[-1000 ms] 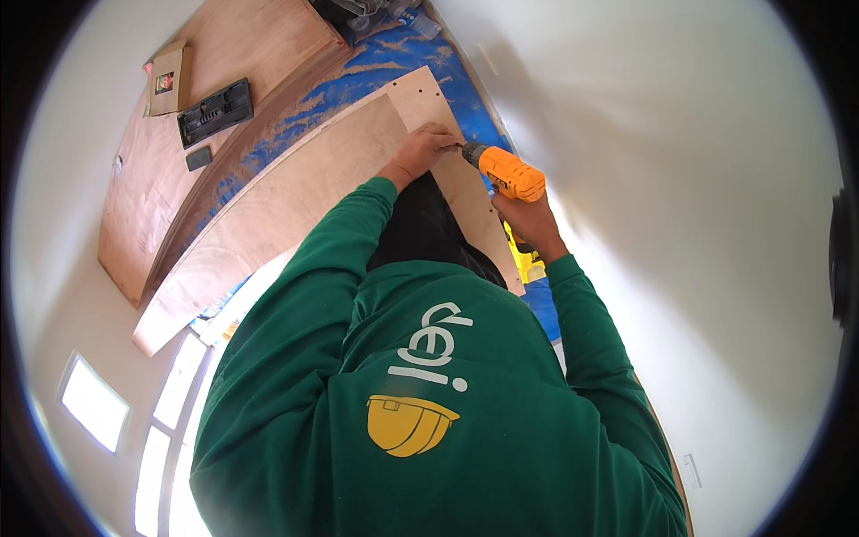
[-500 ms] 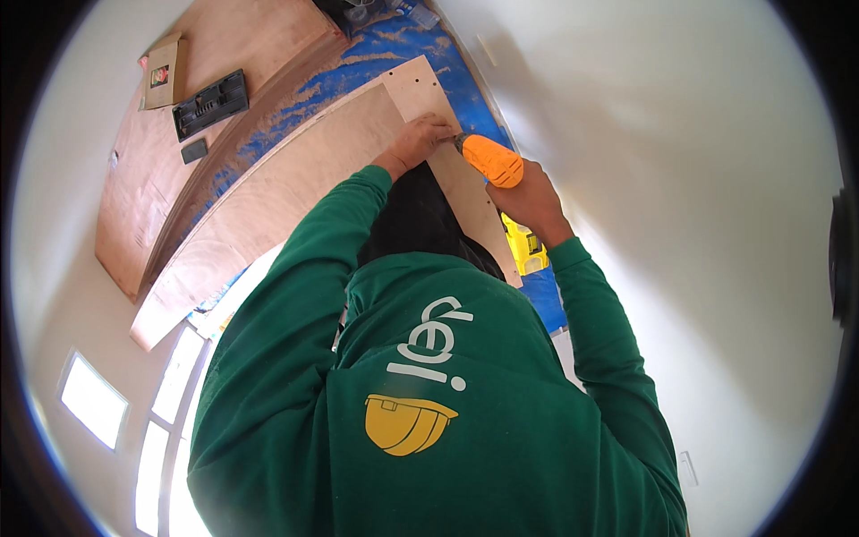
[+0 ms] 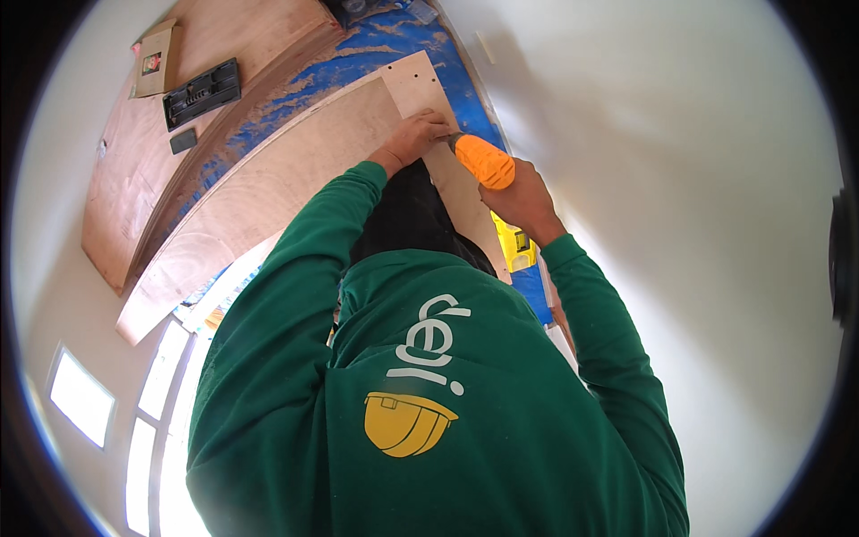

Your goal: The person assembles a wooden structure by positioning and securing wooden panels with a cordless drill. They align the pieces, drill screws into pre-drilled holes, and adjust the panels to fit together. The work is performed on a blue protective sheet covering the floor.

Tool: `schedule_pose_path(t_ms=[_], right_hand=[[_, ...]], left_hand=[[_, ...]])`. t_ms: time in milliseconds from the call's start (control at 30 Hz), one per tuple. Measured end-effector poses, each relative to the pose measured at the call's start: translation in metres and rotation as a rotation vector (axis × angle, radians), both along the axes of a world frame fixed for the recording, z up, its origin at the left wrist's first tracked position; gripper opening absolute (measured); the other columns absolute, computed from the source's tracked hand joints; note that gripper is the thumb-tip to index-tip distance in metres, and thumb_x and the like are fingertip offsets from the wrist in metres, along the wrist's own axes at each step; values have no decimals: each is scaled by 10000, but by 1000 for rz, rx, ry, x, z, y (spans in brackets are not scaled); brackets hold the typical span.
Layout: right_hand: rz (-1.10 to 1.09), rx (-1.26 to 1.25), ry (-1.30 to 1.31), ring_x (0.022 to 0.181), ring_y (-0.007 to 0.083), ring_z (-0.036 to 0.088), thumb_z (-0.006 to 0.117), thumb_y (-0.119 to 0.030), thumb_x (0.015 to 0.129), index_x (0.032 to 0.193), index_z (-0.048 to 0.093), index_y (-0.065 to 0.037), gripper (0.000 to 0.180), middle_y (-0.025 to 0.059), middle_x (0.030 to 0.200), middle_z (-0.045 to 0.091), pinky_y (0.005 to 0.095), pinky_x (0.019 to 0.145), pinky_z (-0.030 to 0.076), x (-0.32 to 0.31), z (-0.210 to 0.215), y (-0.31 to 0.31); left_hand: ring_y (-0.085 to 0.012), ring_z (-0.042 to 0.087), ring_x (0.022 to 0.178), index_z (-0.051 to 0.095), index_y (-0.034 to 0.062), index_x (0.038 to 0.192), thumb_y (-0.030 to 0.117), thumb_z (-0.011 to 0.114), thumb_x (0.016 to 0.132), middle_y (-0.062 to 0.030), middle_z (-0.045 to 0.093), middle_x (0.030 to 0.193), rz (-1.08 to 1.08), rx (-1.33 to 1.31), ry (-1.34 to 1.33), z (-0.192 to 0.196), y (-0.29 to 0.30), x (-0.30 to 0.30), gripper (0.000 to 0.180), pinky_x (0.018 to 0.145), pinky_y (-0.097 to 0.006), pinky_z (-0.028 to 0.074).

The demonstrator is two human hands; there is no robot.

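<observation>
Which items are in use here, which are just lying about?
In use: orange power drill in right hand; pale plywood panel under left hand.
Lying about: black rectangular tool case; small cardboard box; blue plastic sheet.

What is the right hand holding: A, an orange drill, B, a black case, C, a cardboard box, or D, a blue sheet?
A: the right hand grips the orange drill at the plywood panel, while the left hand rests flat on that panel.
</observation>
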State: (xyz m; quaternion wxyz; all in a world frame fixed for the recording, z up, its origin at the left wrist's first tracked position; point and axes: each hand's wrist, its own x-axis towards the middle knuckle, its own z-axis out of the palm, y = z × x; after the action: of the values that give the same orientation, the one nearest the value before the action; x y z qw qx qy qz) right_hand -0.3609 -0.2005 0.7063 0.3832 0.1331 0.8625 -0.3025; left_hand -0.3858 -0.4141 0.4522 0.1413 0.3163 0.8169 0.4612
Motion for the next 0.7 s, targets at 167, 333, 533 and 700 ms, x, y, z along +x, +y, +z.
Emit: schedule_pose_path(t_ms=[167,333,533,700], right_hand=[[-12,21,3,886,373,814,753,-192,881,1113,784,-15,293,183,934,822,449,830,634,-4,-6,-1],[-50,3,-4,954,398,795,740,-202,902,1147,779,-32,302,198,989,816,469,867,623,-1,0,-3],[-15,8,-8,1034,437,775,748,-211,924,1179,780,-54,301,221,1071,817,489,905,616,-2,-2,-2],[46,-23,36,985,403,806,816,-214,904,1187,767,-4,356,199,1038,830,454,886,628,1,-11,3]], left_hand=[[-317,709,1114,828,71,1123,60,793,907,-82,752,1107,18,39,13,-3,1,0,220,997,-422,592],[-336,693,1162,815,86,1186,67,796,928,-93,748,1171,-18,52,-9,-2,-7,-5,259,1020,-433,580],[-383,622,1301,714,69,1395,439,820,972,-137,693,1381,481,-217,292,4,-16,-59,572,1152,-567,457],[-349,625,1269,658,72,1455,706,709,979,-116,694,1374,561,-479,132,-2,-1,-80,794,1156,-547,415]])
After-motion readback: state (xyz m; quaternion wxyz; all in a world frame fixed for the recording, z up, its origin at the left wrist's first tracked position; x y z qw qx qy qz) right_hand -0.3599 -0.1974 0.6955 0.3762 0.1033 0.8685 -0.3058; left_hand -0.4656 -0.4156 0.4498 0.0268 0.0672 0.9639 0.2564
